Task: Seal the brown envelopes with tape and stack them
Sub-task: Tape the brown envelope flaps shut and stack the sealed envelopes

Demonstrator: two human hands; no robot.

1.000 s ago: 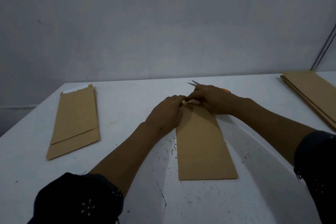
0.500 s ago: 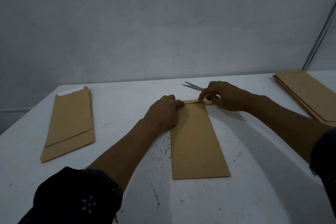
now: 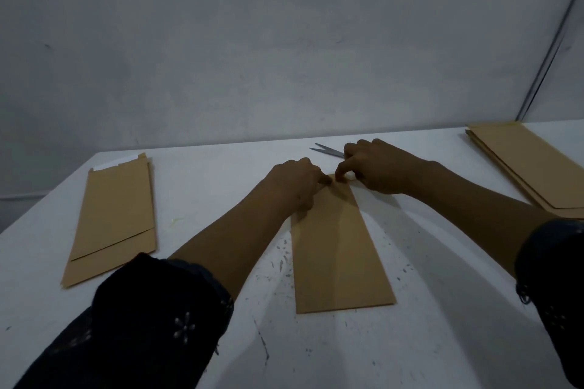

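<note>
Centre envelope (image 3: 339,246) lies flat on the white table (image 3: 442,341), long axis near-to-far, both hands working its far edge; left hand (image 3: 295,183) sits on the far-left corner, fingers curled with the tips pressing down on the flap edge; right hand (image 3: 379,169) has come back in from the far-right corner, where half a second ago it was holding what looked like the tape roll out past the edge; now its index finger is bent down onto the top edge just beside the left fingertips, other fingers curled (whether they still clamp the roll I cannot tell; it's hidden under the hand); tape itself too dim to make out; read: strip looks laid across the flap and is being rubbed down, so this one is nearly sealed, cut or tear probably next; scissors (image 3: 328,151) lie just beyond the right hand, blades pointing left, within easy reach; stack on the left (image 3: 110,218) holds two envelopes, likely the finished ones; pile at far right (image 3: 531,164) likely the unsealed supply; more to do.
</note>
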